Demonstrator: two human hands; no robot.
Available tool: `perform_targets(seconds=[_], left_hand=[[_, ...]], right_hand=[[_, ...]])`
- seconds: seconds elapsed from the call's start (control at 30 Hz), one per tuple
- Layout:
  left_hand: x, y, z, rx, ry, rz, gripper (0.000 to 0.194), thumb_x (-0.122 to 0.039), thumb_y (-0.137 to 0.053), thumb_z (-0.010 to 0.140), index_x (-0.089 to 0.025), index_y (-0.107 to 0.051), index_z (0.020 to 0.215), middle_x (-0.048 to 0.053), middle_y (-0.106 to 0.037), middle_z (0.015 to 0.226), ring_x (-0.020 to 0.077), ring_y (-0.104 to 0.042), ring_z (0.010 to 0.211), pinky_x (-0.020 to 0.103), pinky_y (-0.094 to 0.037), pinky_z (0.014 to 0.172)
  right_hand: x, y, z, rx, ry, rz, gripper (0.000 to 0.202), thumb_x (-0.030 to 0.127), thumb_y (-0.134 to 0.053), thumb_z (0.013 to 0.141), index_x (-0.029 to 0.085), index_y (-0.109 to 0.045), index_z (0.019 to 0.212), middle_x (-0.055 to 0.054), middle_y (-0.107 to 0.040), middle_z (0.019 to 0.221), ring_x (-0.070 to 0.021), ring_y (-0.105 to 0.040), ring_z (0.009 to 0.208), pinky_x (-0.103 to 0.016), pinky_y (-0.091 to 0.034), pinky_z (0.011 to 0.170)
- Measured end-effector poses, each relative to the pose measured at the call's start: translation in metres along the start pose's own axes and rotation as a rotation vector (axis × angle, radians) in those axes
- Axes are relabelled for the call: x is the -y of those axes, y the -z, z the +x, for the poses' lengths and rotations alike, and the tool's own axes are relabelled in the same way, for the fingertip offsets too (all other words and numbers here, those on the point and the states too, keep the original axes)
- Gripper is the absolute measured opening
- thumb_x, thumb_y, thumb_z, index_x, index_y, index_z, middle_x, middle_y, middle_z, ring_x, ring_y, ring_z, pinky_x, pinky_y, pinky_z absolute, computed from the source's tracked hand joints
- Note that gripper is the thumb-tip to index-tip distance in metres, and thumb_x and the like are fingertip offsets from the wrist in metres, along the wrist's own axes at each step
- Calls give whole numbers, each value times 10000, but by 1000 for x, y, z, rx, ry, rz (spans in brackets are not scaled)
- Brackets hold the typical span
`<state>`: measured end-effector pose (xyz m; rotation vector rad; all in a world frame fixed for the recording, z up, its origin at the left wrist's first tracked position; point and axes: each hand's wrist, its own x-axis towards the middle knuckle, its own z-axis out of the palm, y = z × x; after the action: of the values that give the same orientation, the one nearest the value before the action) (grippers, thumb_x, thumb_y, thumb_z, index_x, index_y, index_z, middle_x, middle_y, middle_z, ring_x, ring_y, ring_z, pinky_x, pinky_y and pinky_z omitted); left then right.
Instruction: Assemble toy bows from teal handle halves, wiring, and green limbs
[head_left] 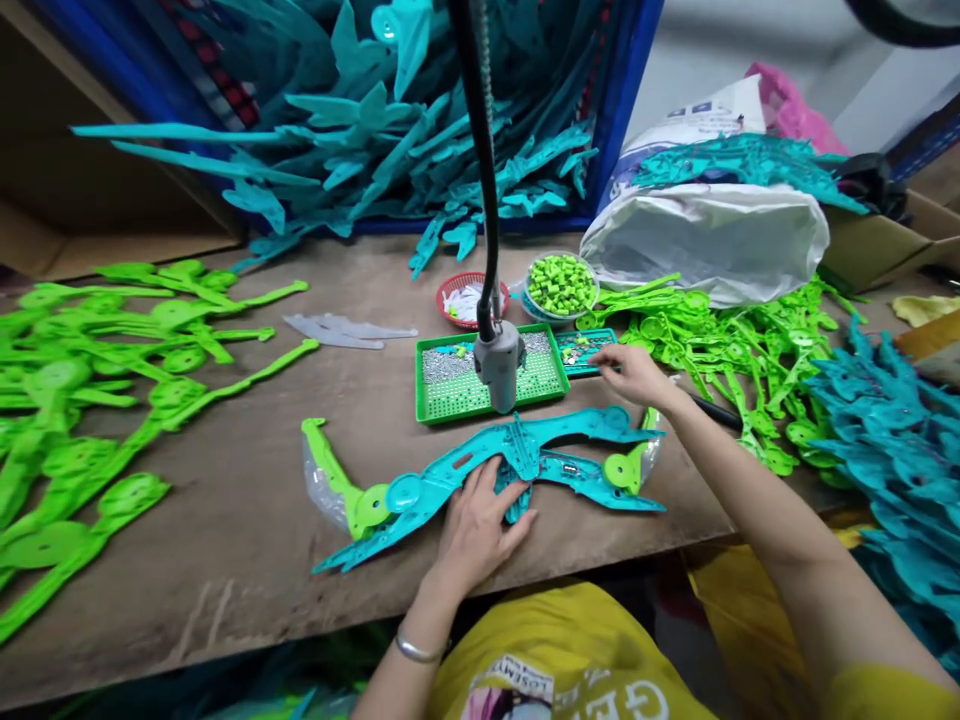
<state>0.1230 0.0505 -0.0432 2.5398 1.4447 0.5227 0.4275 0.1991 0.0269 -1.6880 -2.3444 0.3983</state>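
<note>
A teal bow-shaped plastic part lies across the table in front of me, with lime green pieces at both ends: one on the left, one on the right. My left hand rests on the middle of the teal part, its fingers spread. Over the small teal tray of little parts is my right hand, thumb and fingers bent together at its right edge; what they hold, if anything, is too small to name. A grey hanging screwdriver hangs above the green tray.
Lime green parts are piled left and right. Behind the trays are a red basket and a bowl of green pieces. A blue crate of teal parts stands at the back, with a white sack beside it.
</note>
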Motion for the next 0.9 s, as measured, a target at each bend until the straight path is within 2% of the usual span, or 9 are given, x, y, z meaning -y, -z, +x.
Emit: perform_targets(seconds=[0.1,0.23,0.3,0.43,0.63,0.7,0.8,0.9], left_hand=[[1,-2,0,-33,-7,-33,303,-373,-665,887,-274,-742,1163,163,-531,1418,360,-548,1265,481,-526,975],[1,-2,-1,-40,0,-54,309,-372,-679,871,-279,-746,1158,147,-538,1416,362,-546,1271,497,-521,1009],[2,-2,-1,-35,-4,-57,315,-377,-672,875,-275,-744,1165,158,-531,1422,368,-550,1272,496,-536,987],[2,-3,-2,-28,-3,-60,316,-378,-645,897,-260,-745,1172,186,-520,1435,384,-556,1274,496,-554,950],[4,-4,-2,-32,-19,-40,318,-394,-628,912,-253,-745,1173,192,-521,1426,386,-567,1255,489,-563,925],[4,-4,-1,-35,-30,-39,316,-396,-622,917,-250,-744,1170,196,-516,1423,381,-569,1251,481,-565,919],[3,-4,-1,-34,-32,-41,308,-392,-607,928,-245,-748,1159,203,-517,1410,383,-569,1245,481,-564,910],[4,-3,0,-39,-33,-47,299,-390,-594,937,-242,-754,1142,202,-521,1401,380,-574,1228,477,-559,909]], right_hand=[[-3,-6,36,-62,12,-115,426,75,-388,922,109,-693,1218,-163,-721,1211,-261,-628,1073,-372,-464,916],[-2,-13,63,-11,72,-268,352,64,-453,897,102,-734,1106,-183,-742,1040,-281,-581,968,-378,-391,839],[-1,-13,65,11,88,-334,318,90,-454,916,100,-743,1049,-187,-733,954,-285,-559,930,-384,-353,802],[-3,-11,62,34,110,-422,335,126,-418,957,110,-731,1076,-188,-714,988,-287,-536,946,-392,-306,789],[-7,-8,61,48,102,-458,352,125,-427,956,127,-726,1142,-171,-709,1028,-288,-560,979,-385,-342,808],[-7,-2,54,-8,88,-384,362,128,-446,945,122,-716,1185,-172,-693,1085,-286,-573,1020,-378,-383,837],[-8,14,27,-94,35,-85,315,170,-533,899,146,-744,1131,-125,-686,1035,-240,-617,941,-342,-450,817],[-12,29,-13,-30,-102,249,213,302,-650,843,171,-763,966,-63,-691,872,-181,-617,745,-312,-477,703]])
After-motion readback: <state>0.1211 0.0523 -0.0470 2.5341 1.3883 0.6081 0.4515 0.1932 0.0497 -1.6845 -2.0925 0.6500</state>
